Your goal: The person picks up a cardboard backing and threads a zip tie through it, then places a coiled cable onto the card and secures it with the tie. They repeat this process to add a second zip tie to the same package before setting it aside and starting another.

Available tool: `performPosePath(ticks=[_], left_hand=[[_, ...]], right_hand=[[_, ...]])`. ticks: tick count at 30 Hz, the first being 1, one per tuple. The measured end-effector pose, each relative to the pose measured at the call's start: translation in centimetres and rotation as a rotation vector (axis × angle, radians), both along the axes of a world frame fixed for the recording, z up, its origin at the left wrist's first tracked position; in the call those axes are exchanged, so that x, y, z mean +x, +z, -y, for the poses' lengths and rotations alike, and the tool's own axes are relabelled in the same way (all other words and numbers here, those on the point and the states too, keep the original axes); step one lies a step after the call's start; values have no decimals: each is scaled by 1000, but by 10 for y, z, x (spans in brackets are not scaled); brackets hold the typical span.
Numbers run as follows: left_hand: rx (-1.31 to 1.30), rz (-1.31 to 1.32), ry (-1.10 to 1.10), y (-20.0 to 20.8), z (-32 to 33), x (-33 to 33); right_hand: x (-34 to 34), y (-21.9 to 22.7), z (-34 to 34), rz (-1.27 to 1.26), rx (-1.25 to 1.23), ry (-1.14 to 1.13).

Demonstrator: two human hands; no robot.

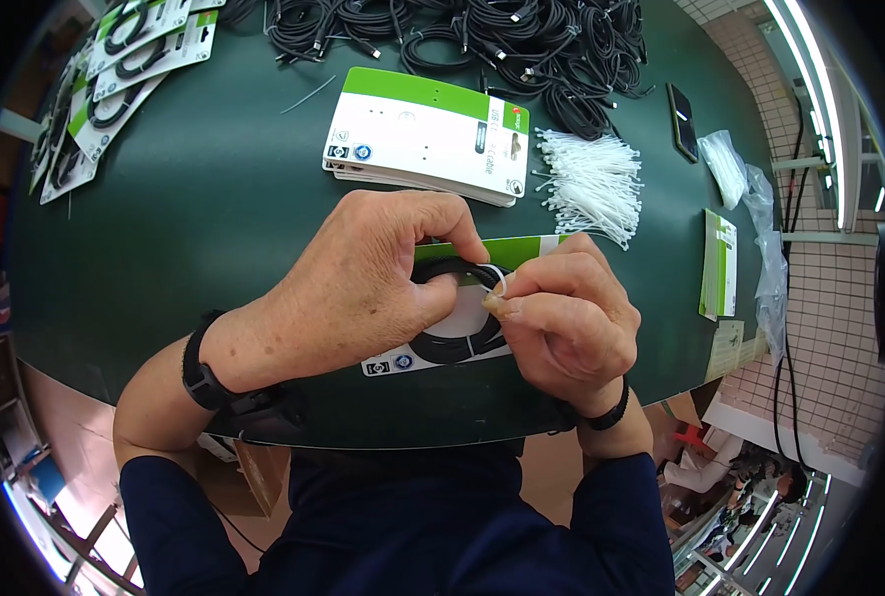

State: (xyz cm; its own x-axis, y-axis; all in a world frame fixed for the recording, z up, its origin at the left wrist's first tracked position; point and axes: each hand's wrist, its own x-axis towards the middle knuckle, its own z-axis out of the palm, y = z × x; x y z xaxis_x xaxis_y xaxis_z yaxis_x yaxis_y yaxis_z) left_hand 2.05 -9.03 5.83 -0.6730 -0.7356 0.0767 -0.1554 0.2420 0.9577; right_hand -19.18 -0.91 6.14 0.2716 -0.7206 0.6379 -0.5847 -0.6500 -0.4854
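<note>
A coiled black cable (444, 348) lies against a green and white backing card (395, 362) near the table's front edge. My left hand (363, 273) pinches the top of the coil, its thumb and forefinger closed round the cable. A white cable tie (500, 282) loops over the coil's upper right side. The fingertips of my right hand (572, 318) are pinched together on this tie, right beside my left forefinger. Part of the card and coil is hidden behind both hands.
Beyond my hands lie a stack of blank cards (418, 129) and a pile of white cable ties (591, 184). Bundled black cables (552, 50) fill the far side. Carded cables (115, 94) are heaped far left. A phone (682, 121) and more cards (719, 263) lie right.
</note>
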Motion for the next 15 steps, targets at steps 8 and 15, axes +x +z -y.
performPosePath(ticks=[8, 15], left_hand=[[13, 19, -3, 1, 0, 0], [0, 8, 0, 1, 0, 0]], right_hand=[[-1, -4, 2, 52, 21, 8], [1, -3, 2, 14, 18, 27]])
